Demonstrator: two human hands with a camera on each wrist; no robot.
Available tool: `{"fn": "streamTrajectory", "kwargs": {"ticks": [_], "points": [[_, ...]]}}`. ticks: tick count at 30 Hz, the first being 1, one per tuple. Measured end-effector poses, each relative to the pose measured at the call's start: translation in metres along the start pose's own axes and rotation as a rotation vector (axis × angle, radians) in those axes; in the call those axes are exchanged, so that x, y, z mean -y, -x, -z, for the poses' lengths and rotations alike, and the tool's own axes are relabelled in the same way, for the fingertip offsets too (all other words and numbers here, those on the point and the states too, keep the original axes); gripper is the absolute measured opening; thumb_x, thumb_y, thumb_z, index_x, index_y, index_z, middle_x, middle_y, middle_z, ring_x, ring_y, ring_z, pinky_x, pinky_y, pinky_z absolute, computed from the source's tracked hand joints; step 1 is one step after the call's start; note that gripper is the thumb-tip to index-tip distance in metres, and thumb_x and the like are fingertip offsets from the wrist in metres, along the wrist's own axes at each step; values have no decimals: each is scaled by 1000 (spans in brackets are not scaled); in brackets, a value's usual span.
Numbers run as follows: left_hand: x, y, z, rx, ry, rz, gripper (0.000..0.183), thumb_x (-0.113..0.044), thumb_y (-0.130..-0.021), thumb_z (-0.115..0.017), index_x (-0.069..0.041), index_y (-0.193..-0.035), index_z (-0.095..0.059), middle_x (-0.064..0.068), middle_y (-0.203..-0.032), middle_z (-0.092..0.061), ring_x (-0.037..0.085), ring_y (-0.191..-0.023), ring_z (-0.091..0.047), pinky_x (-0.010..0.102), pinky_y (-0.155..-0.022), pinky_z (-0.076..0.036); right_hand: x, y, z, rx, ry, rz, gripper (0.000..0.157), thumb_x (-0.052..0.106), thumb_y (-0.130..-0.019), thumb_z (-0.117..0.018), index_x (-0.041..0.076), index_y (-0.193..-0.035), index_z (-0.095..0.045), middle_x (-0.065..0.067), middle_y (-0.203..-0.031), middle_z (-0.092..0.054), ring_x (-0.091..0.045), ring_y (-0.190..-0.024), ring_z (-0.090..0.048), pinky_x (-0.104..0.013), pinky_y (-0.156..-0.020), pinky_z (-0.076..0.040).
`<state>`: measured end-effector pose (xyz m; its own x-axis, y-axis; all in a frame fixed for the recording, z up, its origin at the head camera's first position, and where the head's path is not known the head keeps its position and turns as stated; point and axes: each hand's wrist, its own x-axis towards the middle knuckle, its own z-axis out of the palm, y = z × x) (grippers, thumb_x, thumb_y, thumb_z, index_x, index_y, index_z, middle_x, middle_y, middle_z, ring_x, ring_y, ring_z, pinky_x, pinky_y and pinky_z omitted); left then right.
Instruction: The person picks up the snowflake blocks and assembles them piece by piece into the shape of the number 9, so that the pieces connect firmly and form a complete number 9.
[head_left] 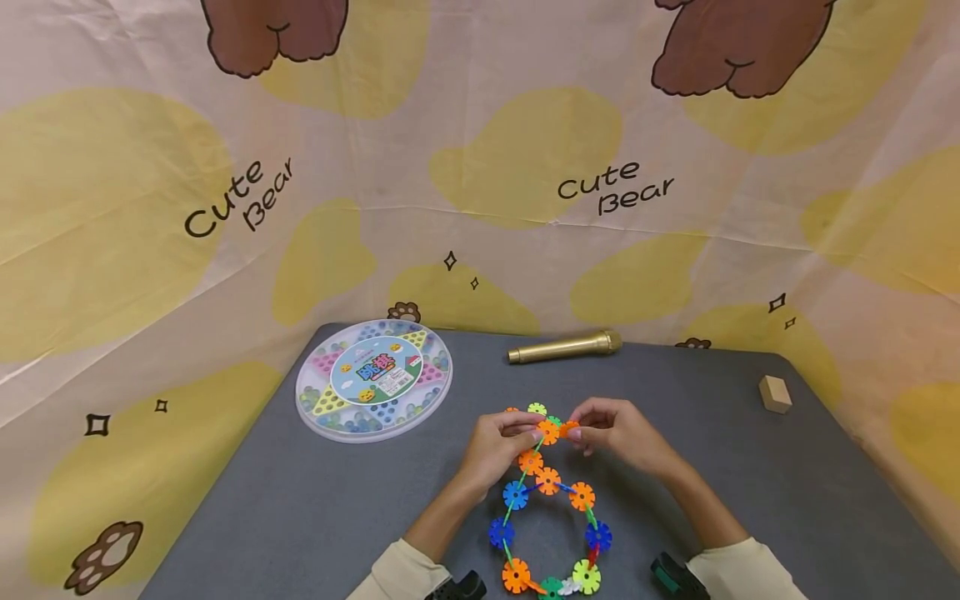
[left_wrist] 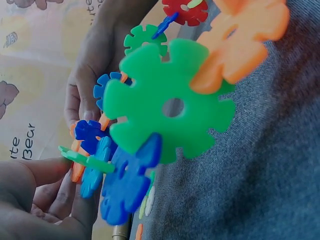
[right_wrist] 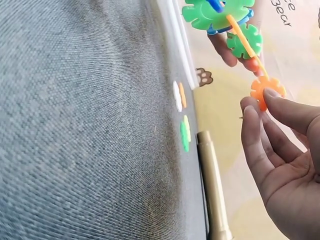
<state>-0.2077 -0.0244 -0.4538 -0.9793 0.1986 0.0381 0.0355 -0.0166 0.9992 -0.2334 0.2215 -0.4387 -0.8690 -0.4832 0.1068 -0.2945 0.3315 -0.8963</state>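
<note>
In the head view, a chain of slotted plastic snowflake discs [head_left: 515,495] in several colours forms a closed ring on the table, with a short tail at its far end. My left hand [head_left: 491,450] holds the tail near an orange disc [head_left: 549,432]; in the left wrist view its thumb and fingers grip about a green disc [left_wrist: 87,161]. With thumb and forefinger, my right hand [head_left: 622,435] pinches another orange disc [right_wrist: 258,90], which touches the tail's end. Whether the two discs are slotted together I cannot tell.
A few loose discs, including a yellow-green one [head_left: 536,408], lie behind my hands. A round marble board game [head_left: 315,421] sits at the back left. Along the back edge lies a gold microphone [head_left: 562,347]; a wooden block [head_left: 775,394] rests on the grey table [head_left: 750,467] at right.
</note>
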Motion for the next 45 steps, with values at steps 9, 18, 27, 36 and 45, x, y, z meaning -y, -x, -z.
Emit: {"fn": "streamTrajectory", "kwargs": {"ticks": [9,18,27,36,45], "points": [[-2,2,0,-5,1,10,25,-12,-96,-78,0,-118,-79,13,-102,-81,11,-83,-74,18,-64,-55,0,2,-5,-66,25,18,10,14,-99,-76,7,-106,-79,-24,-100,-76,-26,-77,-71,-38,-73,-63],[-2,2,0,-28,8,24,23,-12,-94,-80,0,-113,-81,11,-96,-82,9,-77,-74,20,-60,-55,3,1,-10,-133,-16,96,9,1,-95,-76,4,-99,-83,-29,-92,-75,-42,-75,-72,-39,-69,-65],[-1,2,0,-71,-17,22,16,-12,-92,-82,-4,-105,-84,10,-90,-81,8,-70,-71,23,-53,-51,0,-2,-14,-146,11,214,12,-9,-91,-76,0,-96,-83,-29,-85,-75,-37,-69,-73,-37,-64,-64],[-4,5,-3,-94,-59,11,14,-12,-90,-84,-6,-103,-85,9,-88,-81,9,-68,-68,25,-51,-51,-5,-5,-19,-137,69,276,17,-12,-90,-76,3,-94,-83,-24,-83,-75,-34,-67,-74,-34,-62,-64],[-3,5,-5,-53,-43,20,17,-12,-91,-80,-4,-107,-83,10,-91,-81,7,-68,-67,24,-53,-49,-5,-2,-13,-103,61,161,9,3,-95,-77,8,-99,-82,-16,-89,-77,-38,-74,-74,-34,-68,-64]]}}
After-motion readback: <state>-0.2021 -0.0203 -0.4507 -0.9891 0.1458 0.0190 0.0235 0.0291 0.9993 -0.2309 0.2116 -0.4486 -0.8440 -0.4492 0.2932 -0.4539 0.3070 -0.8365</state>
